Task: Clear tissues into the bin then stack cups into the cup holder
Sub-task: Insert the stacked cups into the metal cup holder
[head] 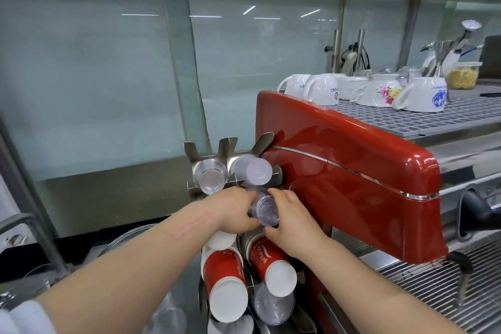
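Glass panels back the metal cup holder (217, 168), which stands against the red espresso machine (352, 160). Both hands, left (235, 211) and right (291, 221), clamp a clear cup stack (264, 210) from either side, probably steadying it to slide into a middle slot, above the red cups (225, 271).

Bright even indoor light, strip-light reflections on glass panel (95, 76), wide-angle edge bending, slight softness
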Available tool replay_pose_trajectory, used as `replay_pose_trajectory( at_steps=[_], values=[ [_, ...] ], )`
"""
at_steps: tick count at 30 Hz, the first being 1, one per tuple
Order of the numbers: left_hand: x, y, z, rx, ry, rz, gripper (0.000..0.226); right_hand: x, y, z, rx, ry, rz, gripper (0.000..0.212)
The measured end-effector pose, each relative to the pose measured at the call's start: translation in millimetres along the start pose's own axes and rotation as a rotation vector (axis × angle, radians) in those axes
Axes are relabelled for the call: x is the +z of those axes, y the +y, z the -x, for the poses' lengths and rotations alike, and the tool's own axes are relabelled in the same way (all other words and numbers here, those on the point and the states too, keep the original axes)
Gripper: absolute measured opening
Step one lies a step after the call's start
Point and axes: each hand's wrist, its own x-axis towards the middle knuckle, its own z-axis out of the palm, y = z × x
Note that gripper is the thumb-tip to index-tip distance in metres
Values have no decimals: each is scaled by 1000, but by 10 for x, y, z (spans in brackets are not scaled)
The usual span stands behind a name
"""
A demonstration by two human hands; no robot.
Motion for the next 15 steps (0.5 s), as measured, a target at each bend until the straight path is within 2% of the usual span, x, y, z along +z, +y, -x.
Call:
replay_pose_trajectory(
  at_steps=[4,8,10,15],
  values=[
    [-30,43,30,-58,-28,-39,25,-96,-64,3,23,-50,66,74],
    [-101,104,89,-81,-55,-78,23,-157,-153,-13,45,-77,157,53],
    [-155,129,134,-79,-67,-99,21,-204,-194,-38,42,-95,207,49],
    [-311,154,306,-62,-70,-132,37,-442,-456,-105,-4,-199,388,47]
  ],
)
